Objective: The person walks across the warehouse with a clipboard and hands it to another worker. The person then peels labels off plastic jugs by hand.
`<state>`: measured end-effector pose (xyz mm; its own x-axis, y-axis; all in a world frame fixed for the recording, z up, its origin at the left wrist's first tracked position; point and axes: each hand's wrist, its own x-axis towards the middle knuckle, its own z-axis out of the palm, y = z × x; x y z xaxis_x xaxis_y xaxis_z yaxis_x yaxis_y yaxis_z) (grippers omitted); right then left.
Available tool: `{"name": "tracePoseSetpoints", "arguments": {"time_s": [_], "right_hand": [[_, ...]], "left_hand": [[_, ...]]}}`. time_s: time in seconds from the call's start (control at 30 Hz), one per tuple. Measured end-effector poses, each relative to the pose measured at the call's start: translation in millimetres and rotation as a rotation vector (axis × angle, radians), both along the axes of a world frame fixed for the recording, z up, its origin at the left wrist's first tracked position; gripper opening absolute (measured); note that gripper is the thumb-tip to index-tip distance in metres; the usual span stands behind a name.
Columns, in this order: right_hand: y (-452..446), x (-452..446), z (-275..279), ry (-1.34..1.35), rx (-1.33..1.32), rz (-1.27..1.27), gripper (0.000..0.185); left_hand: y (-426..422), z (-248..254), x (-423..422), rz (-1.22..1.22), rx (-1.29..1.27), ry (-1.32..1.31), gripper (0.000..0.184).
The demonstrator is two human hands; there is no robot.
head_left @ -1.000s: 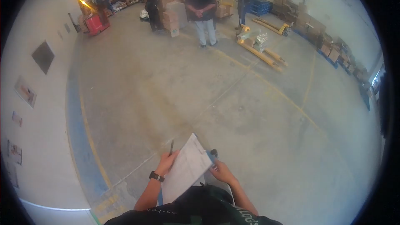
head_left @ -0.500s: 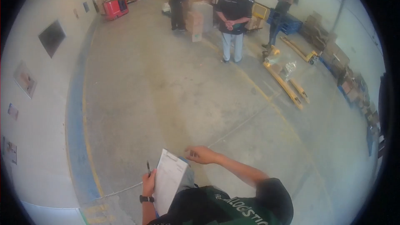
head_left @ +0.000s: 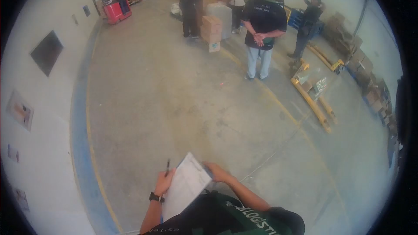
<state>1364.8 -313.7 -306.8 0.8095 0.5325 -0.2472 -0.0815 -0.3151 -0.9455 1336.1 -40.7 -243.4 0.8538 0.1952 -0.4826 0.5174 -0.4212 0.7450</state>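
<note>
A clipboard with white printed sheets (head_left: 186, 186) is held tilted in front of my body. My left hand (head_left: 163, 182) grips its left edge, and a dark pen (head_left: 167, 167) sticks up from the same hand. My right hand (head_left: 218, 172) is at the clipboard's upper right edge, its fingers closed on that side and partly hidden behind the board. The writing on the sheets is too blurred to read.
A yellow pallet jack (head_left: 311, 100) stands at right, near a person with hands behind the back (head_left: 263, 30). Farther off are stacked cartons (head_left: 211, 30), other people and a red forklift (head_left: 116, 12). A wall with pictures (head_left: 47, 53) runs along the left.
My right hand has moved from open air beside the clipboard onto its right edge. The people and pallet jack appear closer and farther right in the view.
</note>
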Motion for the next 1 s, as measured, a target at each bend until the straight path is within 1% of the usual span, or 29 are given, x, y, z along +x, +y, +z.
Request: {"name": "tracePoseSetpoints", "arguments": {"time_s": [0.03, 0.1, 0.13, 0.17, 0.2, 0.27, 0.3, 0.33, 0.37, 0.4, 0.43, 0.47, 0.53, 0.6, 0.63, 0.7, 0.77, 0.83, 0.87, 0.93, 0.97, 1.0], "right_hand": [[-1, 11, -7, 0.061, -0.029, -0.085, 0.053], [13, 54, -80, 0.124, 0.144, -0.185, 0.051], [16, 62, -104, 0.128, 0.150, -0.198, 0.051], [20, 70, -124, 0.021, 0.136, -0.261, 0.047], [23, 97, -131, -0.092, 0.117, -0.329, 0.044], [31, 142, -142, -0.084, 0.125, -0.333, 0.042], [31, 171, -137, -0.088, 0.124, -0.310, 0.040], [29, 197, -118, -0.085, 0.124, -0.311, 0.040], [29, 232, -88, 0.009, 0.079, -0.244, 0.038], [30, 264, -68, 0.097, 0.034, -0.177, 0.036], [35, 312, -63, 0.091, 0.034, -0.172, 0.036], [38, 340, -59, 0.056, 0.052, -0.117, 0.036], [41, 400, -50, 0.027, 0.047, -0.030, 0.036], [44, 435, -45, -0.147, -0.030, 0.080, 0.038], [51, 467, -44, -0.146, -0.042, 0.092, 0.038], [71, 540, -52, -0.202, -0.005, 0.156, 0.039], [89, 592, -56, -0.154, 0.042, 0.182, 0.040], [119, 640, -89, -0.293, 0.048, 0.131, 0.040], [133, 660, -93, -0.280, 0.030, 0.070, 0.040], [160, 708, -87, -0.182, -0.032, 0.116, 0.042], [172, 722, -83, -0.171, -0.036, 0.093, 0.042], [183, 739, -77, -0.082, -0.012, 0.068, 0.042]], "left_hand": [[0, 1, 24, -0.011, 0.015, 0.011, 0.052], [2, -12, 91, -0.232, 0.011, 0.003, 0.053], [6, -31, 109, -0.260, -0.030, 0.032, 0.055], [6, -39, 124, -0.275, -0.023, 0.036, 0.055], [6, -46, 154, -0.294, 0.011, 0.027, 0.053], [10, -57, 203, -0.331, 0.047, 0.027, 0.051], [12, -61, 228, -0.290, 0.044, 0.020, 0.051], [15, -62, 246, -0.236, 0.043, 0.020, 0.051], [16, -57, 268, -0.231, 0.041, 0.026, 0.051], [18, -45, 285, -0.161, 0.036, 0.021, 0.051], [24, -38, 321, -0.091, 0.031, 0.011, 0.051], [48, -70, 333, -0.058, 0.018, -0.087, 0.052], [60, -60, 364, -0.012, 0.031, -0.079, 0.052], [52, -48, 362, 0.075, 0.054, -0.064, 0.053], [58, -60, 377, 0.087, 0.041, -0.063, 0.053], [85, -102, 408, 0.224, 0.083, -0.062, 0.052], [109, -149, 432, 0.314, 0.103, -0.096, 0.050], [117, -150, 484, 0.419, -0.039, -0.026, 0.053], [131, -151, 515, 0.356, -0.047, -0.010, 0.053], [156, -150, 581, 0.389, -0.163, -0.052, 0.046], [169, -150, 613, 0.366, -0.164, -0.039, 0.046], [185, -151, 652, 0.326, -0.157, -0.047, 0.046]]}}
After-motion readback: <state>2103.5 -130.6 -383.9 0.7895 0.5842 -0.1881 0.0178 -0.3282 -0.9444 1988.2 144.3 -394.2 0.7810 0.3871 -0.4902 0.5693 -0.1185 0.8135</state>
